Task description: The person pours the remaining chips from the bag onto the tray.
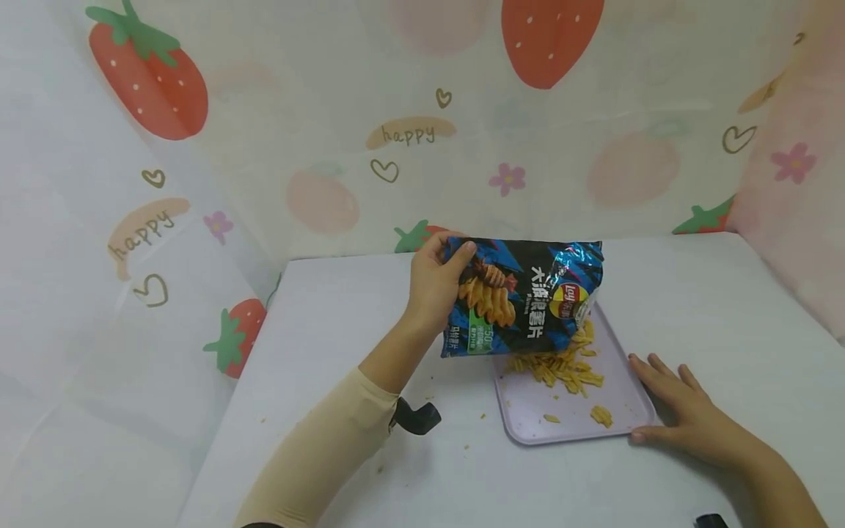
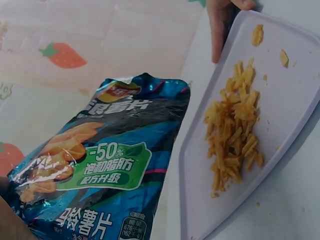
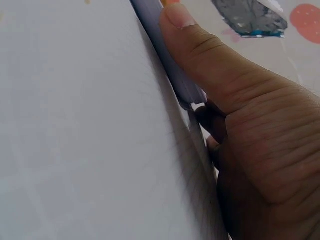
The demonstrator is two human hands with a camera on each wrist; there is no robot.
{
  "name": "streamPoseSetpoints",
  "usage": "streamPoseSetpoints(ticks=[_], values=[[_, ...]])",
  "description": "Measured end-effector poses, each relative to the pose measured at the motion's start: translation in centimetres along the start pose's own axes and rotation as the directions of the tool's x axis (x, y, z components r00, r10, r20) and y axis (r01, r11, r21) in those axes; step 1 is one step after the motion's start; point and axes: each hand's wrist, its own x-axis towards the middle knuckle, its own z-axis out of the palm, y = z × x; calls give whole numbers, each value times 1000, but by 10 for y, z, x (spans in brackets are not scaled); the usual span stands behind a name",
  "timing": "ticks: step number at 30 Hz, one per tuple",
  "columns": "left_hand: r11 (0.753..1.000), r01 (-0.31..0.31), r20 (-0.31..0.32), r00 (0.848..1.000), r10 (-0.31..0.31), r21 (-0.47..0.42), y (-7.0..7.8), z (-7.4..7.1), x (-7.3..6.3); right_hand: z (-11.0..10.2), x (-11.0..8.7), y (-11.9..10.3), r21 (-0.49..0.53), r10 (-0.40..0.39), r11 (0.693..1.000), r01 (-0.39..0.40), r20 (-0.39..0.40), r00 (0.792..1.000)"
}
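Observation:
My left hand (image 1: 439,282) grips one end of a blue and black potato chip bag (image 1: 508,293), thumb on its printed front. The bag lies sideways in the air above a pale purple tray (image 1: 620,367), hiding its far left part. Yellow potato chips (image 2: 232,130) lie heaped in the tray, with a few loose pieces apart from the pile. My right hand (image 1: 693,418) rests at the tray's right edge, fingers spread and fairly straight. In the right wrist view its thumb (image 3: 200,45) lies against the tray's rim. The silvery inside of the bag (image 3: 257,17) shows there too.
Small crumbs (image 1: 466,446) are scattered on the white table (image 1: 356,293) left of the tray. A curtain (image 1: 462,154) printed with strawberries stands behind the table and along both sides. A black strap end (image 1: 417,416) sticks out by my left wrist.

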Motion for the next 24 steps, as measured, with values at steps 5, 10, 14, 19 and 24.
streamPoseSetpoints(ticks=[5, 10, 14, 19, 24], values=[[1000, 9, -22, 1000, -9, -6, -1, -5, -2, 1, 1, -2, 23, 1, 1000, -1, 15, 1000], [999, 39, -47, 998, -40, -17, 2, -11, -4, 1, 1, -2, 20, 22, 1000, -22, 26, 999], [999, 52, -82, 995, -53, -12, 5, -17, -4, 1, 1, -3, 29, 32, 999, -33, 35, 999], [995, 92, -133, 987, -95, -25, 6, -25, -4, 1, 0, -2, 21, 31, 999, -32, 33, 999], [991, 115, -161, 979, -124, -63, 5, -37, -8, -1, -1, 1, 4, -16, 1000, 16, -3, 1000]])
